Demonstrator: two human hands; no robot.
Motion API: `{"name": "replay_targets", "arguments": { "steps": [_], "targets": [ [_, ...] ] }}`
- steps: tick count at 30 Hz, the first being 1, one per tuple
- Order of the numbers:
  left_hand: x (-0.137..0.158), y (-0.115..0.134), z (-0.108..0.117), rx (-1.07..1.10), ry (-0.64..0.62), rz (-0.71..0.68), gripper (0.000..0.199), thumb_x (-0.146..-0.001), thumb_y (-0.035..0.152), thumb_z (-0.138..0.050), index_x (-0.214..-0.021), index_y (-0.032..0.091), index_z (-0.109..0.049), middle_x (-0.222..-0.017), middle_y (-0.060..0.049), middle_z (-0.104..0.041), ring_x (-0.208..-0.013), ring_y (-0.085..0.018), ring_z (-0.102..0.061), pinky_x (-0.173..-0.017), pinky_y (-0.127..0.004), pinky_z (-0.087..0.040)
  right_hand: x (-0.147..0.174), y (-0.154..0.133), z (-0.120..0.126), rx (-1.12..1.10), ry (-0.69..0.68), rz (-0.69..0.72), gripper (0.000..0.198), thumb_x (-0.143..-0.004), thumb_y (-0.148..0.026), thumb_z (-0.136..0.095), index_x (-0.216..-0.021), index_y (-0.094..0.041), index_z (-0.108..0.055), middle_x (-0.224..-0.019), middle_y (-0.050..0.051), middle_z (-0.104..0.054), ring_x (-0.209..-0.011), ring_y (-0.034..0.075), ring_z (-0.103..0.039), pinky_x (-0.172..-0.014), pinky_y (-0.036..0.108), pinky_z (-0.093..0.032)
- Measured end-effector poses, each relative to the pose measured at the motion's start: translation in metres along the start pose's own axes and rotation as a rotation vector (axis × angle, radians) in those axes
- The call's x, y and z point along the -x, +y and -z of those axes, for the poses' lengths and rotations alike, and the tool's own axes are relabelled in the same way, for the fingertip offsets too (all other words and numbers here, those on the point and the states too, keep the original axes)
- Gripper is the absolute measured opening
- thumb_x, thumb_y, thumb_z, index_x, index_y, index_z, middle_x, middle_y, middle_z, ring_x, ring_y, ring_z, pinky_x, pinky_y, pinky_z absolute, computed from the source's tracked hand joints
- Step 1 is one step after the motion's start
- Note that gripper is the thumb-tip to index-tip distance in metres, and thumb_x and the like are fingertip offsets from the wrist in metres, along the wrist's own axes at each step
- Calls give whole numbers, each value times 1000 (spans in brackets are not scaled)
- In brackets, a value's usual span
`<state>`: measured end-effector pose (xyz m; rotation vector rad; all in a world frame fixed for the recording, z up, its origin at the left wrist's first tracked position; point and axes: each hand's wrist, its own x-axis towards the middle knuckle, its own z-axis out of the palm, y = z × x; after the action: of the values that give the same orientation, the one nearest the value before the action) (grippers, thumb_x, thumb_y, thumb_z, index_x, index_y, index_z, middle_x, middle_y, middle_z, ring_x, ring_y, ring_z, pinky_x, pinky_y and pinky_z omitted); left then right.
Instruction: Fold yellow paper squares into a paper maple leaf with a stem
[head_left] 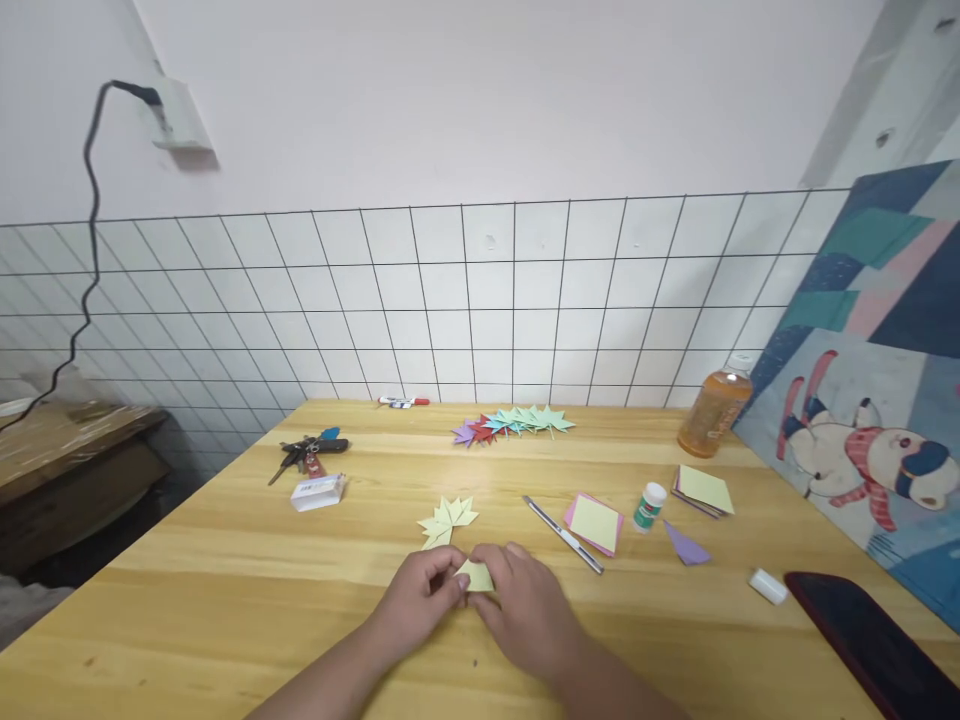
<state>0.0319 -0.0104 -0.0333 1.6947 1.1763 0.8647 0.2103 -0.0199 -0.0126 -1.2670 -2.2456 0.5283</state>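
Note:
My left hand (420, 598) and my right hand (525, 605) meet at the front middle of the wooden table (225, 620). Both pinch a small pale yellow-green folded paper piece (475, 576) lying on the tabletop between their fingertips. Just beyond the hands lies a folded yellow-green paper leaf (448, 519) with several pointed tips.
A row of folded paper leaves (514, 424) lies at the back. To the right are a craft knife (564, 535), paper squares (596, 522), a glue stick (649, 506), its cap (768, 586), a purple triangle (686, 546), more paper (703, 490), a drink bottle (714, 408), a phone (874, 640). Keys (307, 453), a marker (403, 402) left.

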Motion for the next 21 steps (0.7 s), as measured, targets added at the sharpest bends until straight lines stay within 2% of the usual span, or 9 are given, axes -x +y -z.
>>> {"name": "replay_targets", "arguments": {
  "steps": [3, 5, 7, 8, 12, 14, 16, 18, 21],
  "targets": [
    [0, 4, 4, 77, -2, 18, 24, -79, 37, -54, -72, 14, -60, -61, -2, -60, -59, -14, -52, -59, -24, -39, 0, -3, -1, -56, 39, -54, 27, -79, -20, -51, -105, -26, -53, -95, 3, -61, -89, 20, -54, -75, 29, -39],
    [-5, 12, 8, 127, -4, 70, 26, -78, 37, -55, -70, 13, -60, -62, -2, -61, -59, -14, -52, -60, -24, -39, 0, -5, 1, -139, 58, -75, 42, -75, -15, -53, -115, -26, -49, -102, 4, -60, -93, 21, -53, -79, 30, -40],
    [-14, 22, 11, 175, 26, 116, 26, -76, 38, -57, -72, 13, -60, -60, -1, -61, -54, -13, -51, -56, -23, -38, -5, -7, 3, -280, 87, -87, 64, -73, -17, -57, -132, -26, -34, -114, 6, -56, -99, 21, -53, -82, 32, -41],
    [-19, 28, 12, 182, 48, 116, 25, -74, 38, -59, -72, 13, -60, -60, -1, -61, -54, -13, -51, -54, -22, -37, -8, -8, 5, -369, 96, -125, 68, -75, -21, -57, -136, -26, -28, -115, 6, -56, -95, 20, -55, -79, 31, -43],
    [-36, 39, 0, 314, 49, 101, 26, -71, 39, -62, -72, 13, -60, -59, -1, -61, -53, -12, -51, -54, -22, -38, -25, 2, 8, -591, 243, -285, 38, -87, -35, -40, -121, -20, -44, -100, 7, -62, -85, 19, -59, -69, 30, -46],
    [-39, 38, -10, 390, 81, 115, 28, -71, 41, -62, -75, 13, -59, -60, -1, -61, -53, -12, -52, -52, -22, -38, -28, 12, 7, -567, 261, -260, 29, -85, -34, -45, -108, -18, -52, -93, 6, -63, -79, 18, -59, -68, 29, -47],
    [-38, 33, -17, 409, 81, 86, 27, -73, 41, -61, -74, 14, -57, -58, 0, -59, -53, -11, -52, -52, -21, -37, -28, 21, 5, -515, 233, -210, 32, -81, -29, -52, -111, -19, -51, -94, 5, -62, -75, 17, -59, -61, 27, -47],
    [-36, 27, -20, 426, 66, 83, 27, -75, 40, -60, -84, 15, -54, -59, 1, -59, -53, -11, -53, -50, -20, -37, -26, 27, 4, -444, 225, -171, 41, -77, -23, -54, -118, -22, -47, -98, 4, -61, -76, 17, -58, -56, 25, -46],
    [-35, 20, -16, 430, 38, 110, 33, -75, 40, -61, -94, 19, -45, -60, 2, -59, -58, -14, -56, -50, -21, -39, -26, 29, 3, -334, 218, -111, 36, -75, -15, -53, -110, -25, -55, -97, 3, -62, -82, 18, -57, -61, 26, -46]
  ]
}}
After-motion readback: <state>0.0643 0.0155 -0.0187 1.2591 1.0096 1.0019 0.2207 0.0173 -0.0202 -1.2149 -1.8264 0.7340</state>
